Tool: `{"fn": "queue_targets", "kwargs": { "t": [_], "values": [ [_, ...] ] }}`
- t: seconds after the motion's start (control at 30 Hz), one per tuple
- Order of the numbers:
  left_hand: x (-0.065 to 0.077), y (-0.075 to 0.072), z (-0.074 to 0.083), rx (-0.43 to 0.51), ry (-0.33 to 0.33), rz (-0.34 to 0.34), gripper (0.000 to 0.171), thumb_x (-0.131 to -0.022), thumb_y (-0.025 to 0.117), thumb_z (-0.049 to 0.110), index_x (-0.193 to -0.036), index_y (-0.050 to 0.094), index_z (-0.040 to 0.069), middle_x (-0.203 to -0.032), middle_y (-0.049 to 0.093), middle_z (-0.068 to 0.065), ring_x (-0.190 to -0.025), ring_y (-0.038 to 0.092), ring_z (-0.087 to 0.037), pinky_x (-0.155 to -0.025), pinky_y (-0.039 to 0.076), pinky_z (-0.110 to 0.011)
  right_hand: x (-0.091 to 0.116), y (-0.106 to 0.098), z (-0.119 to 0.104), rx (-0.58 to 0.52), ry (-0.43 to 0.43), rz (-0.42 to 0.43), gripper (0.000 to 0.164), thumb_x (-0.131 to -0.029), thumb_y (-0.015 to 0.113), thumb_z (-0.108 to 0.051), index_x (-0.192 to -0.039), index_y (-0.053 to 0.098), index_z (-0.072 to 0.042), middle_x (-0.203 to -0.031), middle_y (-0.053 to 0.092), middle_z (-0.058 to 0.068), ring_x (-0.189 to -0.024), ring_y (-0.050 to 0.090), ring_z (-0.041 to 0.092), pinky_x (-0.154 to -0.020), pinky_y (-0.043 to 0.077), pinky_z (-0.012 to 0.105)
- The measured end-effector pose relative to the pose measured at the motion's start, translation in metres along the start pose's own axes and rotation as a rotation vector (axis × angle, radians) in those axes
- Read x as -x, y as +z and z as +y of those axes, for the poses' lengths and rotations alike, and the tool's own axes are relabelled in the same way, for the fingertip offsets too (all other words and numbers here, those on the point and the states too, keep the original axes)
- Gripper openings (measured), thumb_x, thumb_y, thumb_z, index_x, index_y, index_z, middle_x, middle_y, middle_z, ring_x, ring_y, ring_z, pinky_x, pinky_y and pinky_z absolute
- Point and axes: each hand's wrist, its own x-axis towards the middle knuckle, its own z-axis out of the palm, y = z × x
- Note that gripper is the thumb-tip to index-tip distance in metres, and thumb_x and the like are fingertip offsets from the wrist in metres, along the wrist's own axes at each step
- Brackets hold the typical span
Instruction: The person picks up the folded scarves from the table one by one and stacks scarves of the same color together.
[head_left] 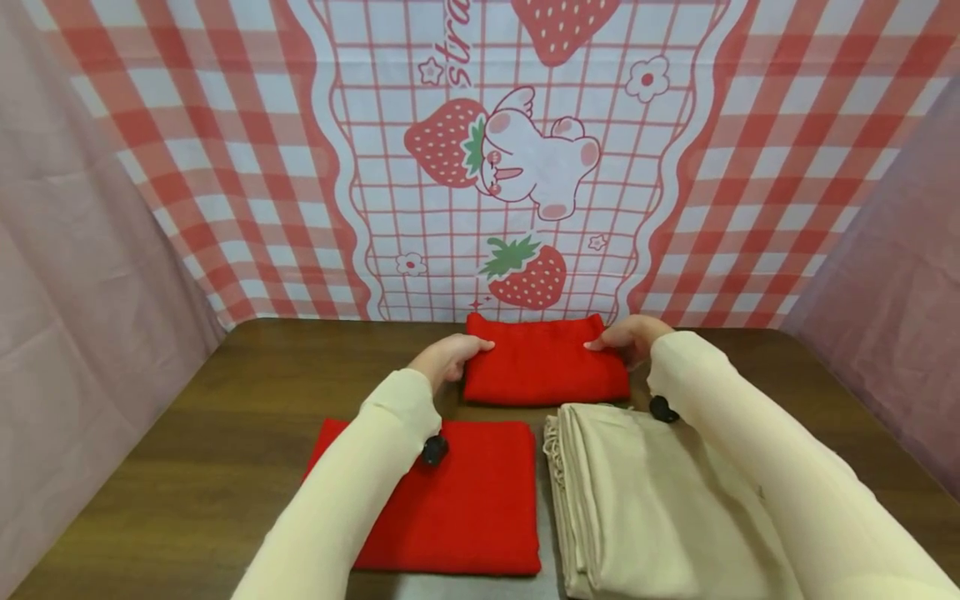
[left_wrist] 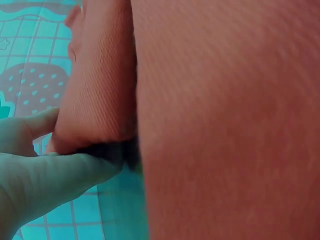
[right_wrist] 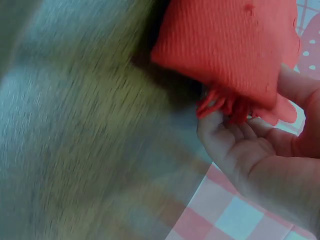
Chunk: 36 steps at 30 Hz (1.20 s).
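Observation:
A folded red scarf (head_left: 547, 367) with red fringe at one end is at the back of the table, in front of the patterned cloth. My left hand (head_left: 450, 354) grips its left edge, thumb on top. At its right edge my right hand (head_left: 630, 337) pinches it between thumb and fingers; the fringe (right_wrist: 225, 105) hangs by those fingers in the right wrist view. Nearer to me lies another folded red cloth (head_left: 465, 500), partly covered by my left sleeve. Beside it, under my right forearm, is a folded beige fringed cloth (head_left: 637, 500).
The dark wooden table (head_left: 187, 467) ends at the back against a hanging strawberry-print cloth (head_left: 465, 217). Pale pink curtains (head_left: 90, 250) hang at both sides. A light grey surface (head_left: 480, 587) shows between and below the front cloths.

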Motion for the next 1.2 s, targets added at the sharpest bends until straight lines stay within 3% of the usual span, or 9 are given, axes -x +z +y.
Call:
{"fn": "queue_targets", "kwargs": {
  "t": [0.07,0.1,0.13,0.23,0.6,0.73,0.9,1.07,1.2],
  "values": [
    [0.002,0.002,0.001,-0.009,0.017,-0.002,0.034,-0.095,0.056,0.026,-0.121,0.053,0.004,-0.099,0.061,-0.002,-0.089,0.058,-0.014,-0.094,0.051,-0.031,0.000,0.002,-0.004,-0.012,0.001,-0.017,0.074,-0.100,0.044,-0.034,-0.147,0.011,0.013,-0.154,0.022,0.027,-0.142,0.029,0.039,-0.119,0.028,0.046],
    [0.015,0.005,0.005,-0.011,0.022,0.002,0.037,-0.096,0.055,0.026,-0.125,0.052,0.003,-0.100,0.061,-0.002,-0.090,0.058,-0.014,-0.098,0.049,-0.032,0.000,0.003,-0.006,-0.019,0.002,-0.027,0.075,-0.100,0.043,-0.035,-0.147,0.009,0.013,-0.155,0.019,0.027,-0.144,0.026,0.039,-0.119,0.027,0.046],
    [0.046,0.013,0.014,-0.009,0.017,0.015,0.037,-0.098,0.051,0.023,-0.128,0.050,0.001,-0.100,0.060,-0.003,-0.090,0.057,-0.015,-0.102,0.047,-0.033,0.000,0.004,-0.008,-0.019,0.006,-0.029,0.076,-0.100,0.042,-0.036,-0.147,0.008,0.013,-0.156,0.017,0.027,-0.145,0.023,0.040,-0.119,0.026,0.046],
    [0.053,0.014,0.016,0.011,0.023,-0.007,0.038,-0.099,0.051,0.023,-0.130,0.048,0.002,-0.091,0.057,0.000,-0.083,0.055,-0.013,-0.101,0.047,-0.034,0.001,0.007,-0.013,-0.016,0.010,-0.017,0.077,-0.100,0.043,-0.037,-0.147,0.007,0.012,-0.156,0.017,0.027,-0.145,0.022,0.039,-0.120,0.026,0.047],
    [0.050,0.013,0.017,0.106,-0.006,0.006,0.042,-0.098,0.051,0.018,-0.135,0.042,0.000,-0.095,0.053,-0.001,-0.086,0.052,-0.014,-0.106,0.044,-0.033,0.004,0.007,-0.008,-0.023,0.023,0.042,0.082,-0.097,0.048,-0.039,-0.147,0.008,0.012,-0.155,0.018,0.027,-0.143,0.024,0.040,-0.118,0.029,0.048],
    [0.044,0.008,0.019,0.164,-0.026,0.000,0.042,-0.099,0.049,0.016,-0.137,0.041,0.000,-0.115,0.053,-0.006,-0.101,0.051,-0.018,-0.111,0.040,-0.036,0.008,0.003,-0.003,-0.058,0.027,0.054,0.083,-0.097,0.049,-0.038,-0.147,0.006,0.012,-0.155,0.017,0.028,-0.143,0.023,0.042,-0.117,0.029,0.050],
    [0.044,0.001,0.020,0.144,-0.042,-0.020,0.046,-0.100,0.047,0.018,-0.141,0.037,0.001,-0.144,0.045,-0.012,-0.120,0.047,-0.021,-0.115,0.036,-0.038,0.013,0.004,-0.003,-0.118,0.015,0.033,0.084,-0.097,0.050,-0.036,-0.148,0.003,0.011,-0.156,0.014,0.028,-0.144,0.022,0.042,-0.118,0.027,0.051],
    [0.053,0.001,0.018,0.125,-0.039,0.019,0.045,-0.099,0.049,0.016,-0.140,0.038,0.000,-0.137,0.048,-0.011,-0.113,0.048,-0.021,-0.115,0.037,-0.037,0.013,0.007,-0.002,-0.164,-0.003,-0.004,0.082,-0.098,0.049,-0.036,-0.148,0.004,0.010,-0.156,0.015,0.027,-0.144,0.023,0.039,-0.118,0.028,0.048],
    [0.049,0.001,0.015,0.114,-0.032,0.053,0.041,-0.098,0.050,0.015,-0.135,0.042,-0.001,-0.128,0.051,-0.010,-0.109,0.050,-0.020,-0.111,0.040,-0.036,0.012,0.010,0.000,-0.208,-0.017,-0.012,0.081,-0.098,0.049,-0.036,-0.148,0.006,0.010,-0.157,0.017,0.025,-0.142,0.027,0.035,-0.118,0.029,0.046]
  ]
}}
